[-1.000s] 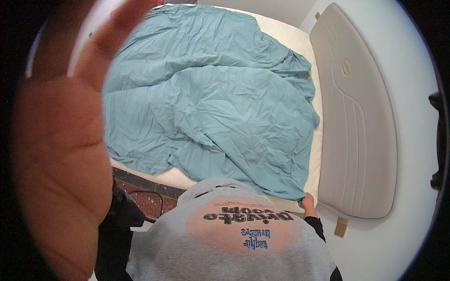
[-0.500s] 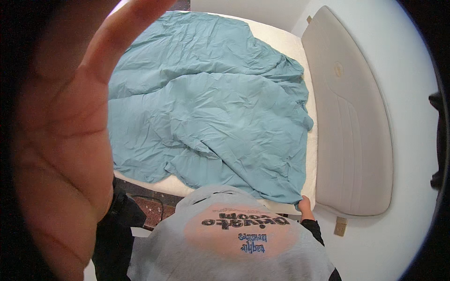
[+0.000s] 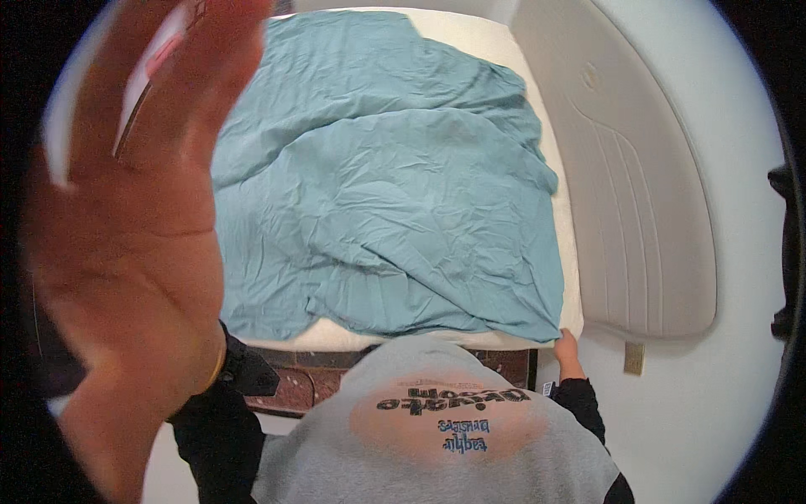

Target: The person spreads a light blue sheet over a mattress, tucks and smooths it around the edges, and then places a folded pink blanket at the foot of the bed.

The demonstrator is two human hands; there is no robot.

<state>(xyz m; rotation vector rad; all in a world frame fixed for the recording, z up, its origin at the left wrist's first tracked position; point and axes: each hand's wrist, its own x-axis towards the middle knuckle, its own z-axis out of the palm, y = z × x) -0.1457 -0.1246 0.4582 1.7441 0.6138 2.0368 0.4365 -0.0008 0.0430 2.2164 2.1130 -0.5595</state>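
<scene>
A white wall [image 3: 747,227] is seen to the right of the right hand [image 3: 569,349], with a grey padded headboard [image 3: 642,218] and a beige wall plate [image 3: 634,359] set nearer. By that hand, the near corner of the wrinkled teal sheet [image 3: 403,210] is clamped; the rest is spread ahead and leftward over the cream mattress [image 3: 478,38]. The bed's left side is hidden by the raised left hand [image 3: 126,260], its fingers held apart. Upside-down dark and blue lettering [image 3: 463,427] is borne by the grey sweatshirt [image 3: 420,479] left of the right hand.
</scene>
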